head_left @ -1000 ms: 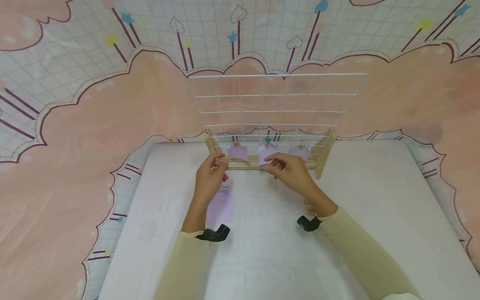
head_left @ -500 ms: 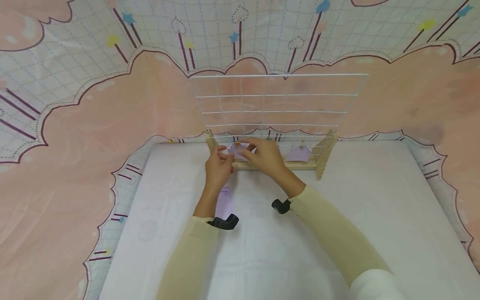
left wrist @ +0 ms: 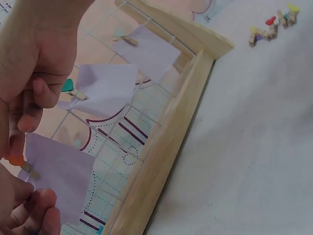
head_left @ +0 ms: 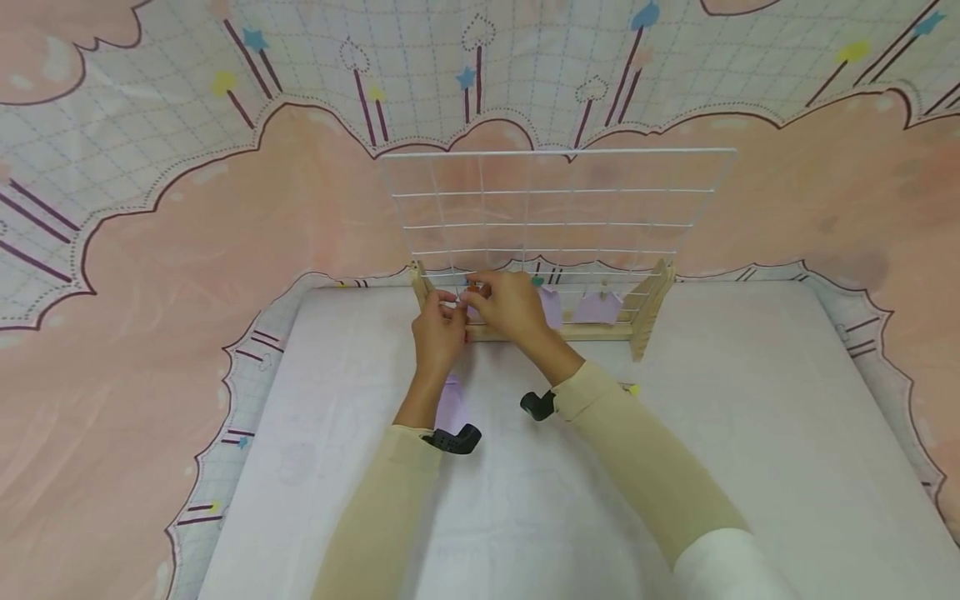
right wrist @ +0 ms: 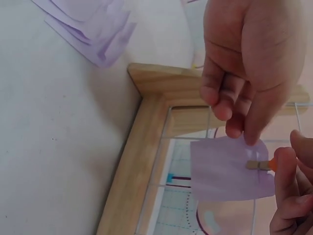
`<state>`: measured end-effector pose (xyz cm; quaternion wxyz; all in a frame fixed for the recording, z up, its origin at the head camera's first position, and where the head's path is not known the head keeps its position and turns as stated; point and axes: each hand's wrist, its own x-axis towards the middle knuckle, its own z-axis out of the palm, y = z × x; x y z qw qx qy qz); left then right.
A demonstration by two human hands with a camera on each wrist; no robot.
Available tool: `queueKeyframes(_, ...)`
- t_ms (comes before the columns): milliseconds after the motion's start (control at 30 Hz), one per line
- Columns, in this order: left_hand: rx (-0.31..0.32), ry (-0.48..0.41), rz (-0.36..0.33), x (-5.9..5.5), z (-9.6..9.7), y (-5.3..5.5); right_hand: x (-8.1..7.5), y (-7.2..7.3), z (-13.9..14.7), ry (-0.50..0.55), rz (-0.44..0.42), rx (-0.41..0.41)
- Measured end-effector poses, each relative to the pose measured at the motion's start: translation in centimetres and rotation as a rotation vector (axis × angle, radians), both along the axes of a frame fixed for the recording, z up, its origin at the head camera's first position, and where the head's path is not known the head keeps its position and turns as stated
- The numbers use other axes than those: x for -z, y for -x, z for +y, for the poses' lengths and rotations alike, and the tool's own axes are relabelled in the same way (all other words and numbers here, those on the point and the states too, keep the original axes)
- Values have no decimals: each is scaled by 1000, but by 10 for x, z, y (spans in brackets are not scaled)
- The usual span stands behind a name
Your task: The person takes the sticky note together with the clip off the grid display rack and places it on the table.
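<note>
My left hand (head_left: 438,333) is at the left end of a white wire grid rack (head_left: 555,191), pinching the edge of a lilac paper sheet (right wrist: 222,169). A small wooden clothespin (left wrist: 30,170) with an orange top grips that sheet on the wires. My right hand (head_left: 513,304) reaches in from the other side and holds the clothespin by its orange top. To the right, a second lilac sheet (left wrist: 107,90) hangs from a clothespin (left wrist: 76,92) with a green heart. A third lilac sheet (left wrist: 149,53) hangs near the right end under a pale-topped clothespin (left wrist: 128,40).
Wooden feet (head_left: 651,308) and a wooden base bar (left wrist: 161,156) carry the rack on the white table (head_left: 720,467). Several lilac sheets (right wrist: 93,34) lie stacked in front of its left end. Loose clothespins (left wrist: 274,29) with coloured tops lie on the table to the right.
My right hand has moved left from the middle sheet to the orange-topped clothespin. My left hand has shifted slightly right and in toward the left sheet, and the hands now meet there.
</note>
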<state>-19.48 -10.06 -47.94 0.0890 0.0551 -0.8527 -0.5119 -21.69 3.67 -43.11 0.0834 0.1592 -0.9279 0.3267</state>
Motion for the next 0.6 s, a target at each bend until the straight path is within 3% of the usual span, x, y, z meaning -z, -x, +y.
queueKeyframes(233, -54, 87, 20, 1, 2, 1, 7, 5, 2, 40, -34, 43)
queueKeyframes(600, -46, 80, 44, 2, 2, 6, 12, 6, 0, 190, -48, 75)
